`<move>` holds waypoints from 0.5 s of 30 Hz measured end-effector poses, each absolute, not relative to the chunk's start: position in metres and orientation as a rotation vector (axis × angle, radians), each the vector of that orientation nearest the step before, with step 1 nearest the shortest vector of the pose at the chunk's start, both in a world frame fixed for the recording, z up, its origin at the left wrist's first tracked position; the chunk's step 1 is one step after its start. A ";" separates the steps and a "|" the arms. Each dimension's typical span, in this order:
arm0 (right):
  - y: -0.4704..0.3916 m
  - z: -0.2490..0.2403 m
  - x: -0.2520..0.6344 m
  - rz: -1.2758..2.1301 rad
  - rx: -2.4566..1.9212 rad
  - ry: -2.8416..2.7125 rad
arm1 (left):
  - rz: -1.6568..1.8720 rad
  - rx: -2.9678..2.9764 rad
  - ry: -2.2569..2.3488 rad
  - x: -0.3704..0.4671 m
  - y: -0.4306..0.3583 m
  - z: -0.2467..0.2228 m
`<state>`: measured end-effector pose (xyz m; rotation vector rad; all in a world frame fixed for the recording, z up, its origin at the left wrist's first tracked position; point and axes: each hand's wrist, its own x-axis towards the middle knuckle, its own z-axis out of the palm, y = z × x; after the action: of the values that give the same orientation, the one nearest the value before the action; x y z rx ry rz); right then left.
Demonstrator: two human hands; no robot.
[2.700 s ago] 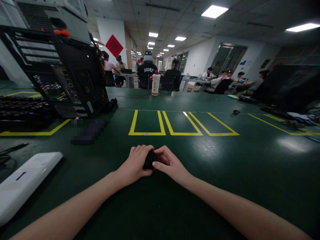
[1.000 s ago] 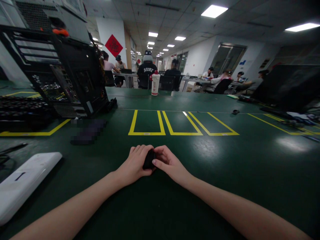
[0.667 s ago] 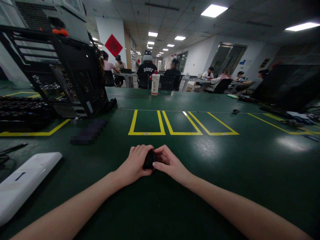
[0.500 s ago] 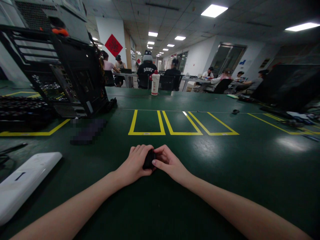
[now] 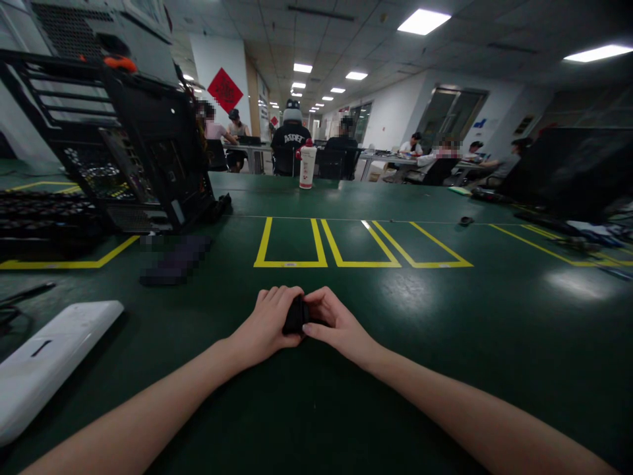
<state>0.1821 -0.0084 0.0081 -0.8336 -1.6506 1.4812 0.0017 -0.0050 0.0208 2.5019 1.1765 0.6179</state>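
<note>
Between my two hands, low over the green tabletop [image 5: 316,402], is a small black blocky object [image 5: 293,316]; its exact kind I cannot make out. My left hand [image 5: 271,316] wraps round it from the left, fingers over the far side and thumb on the near side. From the right, my right hand [image 5: 336,323] pinches its right end between thumb and fingers. Much of the object is hidden by the fingers. Beyond the hands, yellow tape outlines [image 5: 291,264] mark the table.
A white oblong device [image 5: 64,356] lies at left, near a blurred dark flat item [image 5: 175,260]. An open black computer case [image 5: 163,152] stands behind it. A white bottle [image 5: 306,166] with a red top stands at the far edge. Dark equipment [image 5: 568,171] is at right; people sit beyond.
Almost nothing differs. My right thumb has shifted very slightly on the black object; both hands keep their places.
</note>
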 end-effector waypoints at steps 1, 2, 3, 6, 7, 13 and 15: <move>-0.009 0.009 0.182 1.482 -0.829 -1.644 | 0.620 2.499 1.176 0.001 -0.005 0.021; -0.010 0.009 0.182 1.492 -0.828 -1.638 | 0.621 2.496 1.173 0.001 -0.005 0.021; -0.010 0.009 0.182 1.502 -0.830 -1.630 | 0.621 2.493 1.169 0.001 -0.005 0.021; -0.010 0.009 0.181 1.515 -0.839 -1.611 | 0.620 2.493 1.169 0.001 -0.005 0.021; -0.009 0.008 0.181 1.510 -0.848 -1.606 | 0.621 2.495 1.172 0.001 -0.005 0.021; -0.007 0.007 0.182 1.507 -0.928 -1.642 | 0.633 2.499 1.176 0.002 -0.005 0.020; -0.008 0.007 0.183 1.490 -0.893 -1.665 | 0.630 2.504 1.176 0.002 -0.005 0.020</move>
<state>0.1826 -0.0079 0.0073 -0.8935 -1.6651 1.4905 0.0018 -0.0052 0.0199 2.5037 1.1765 0.6301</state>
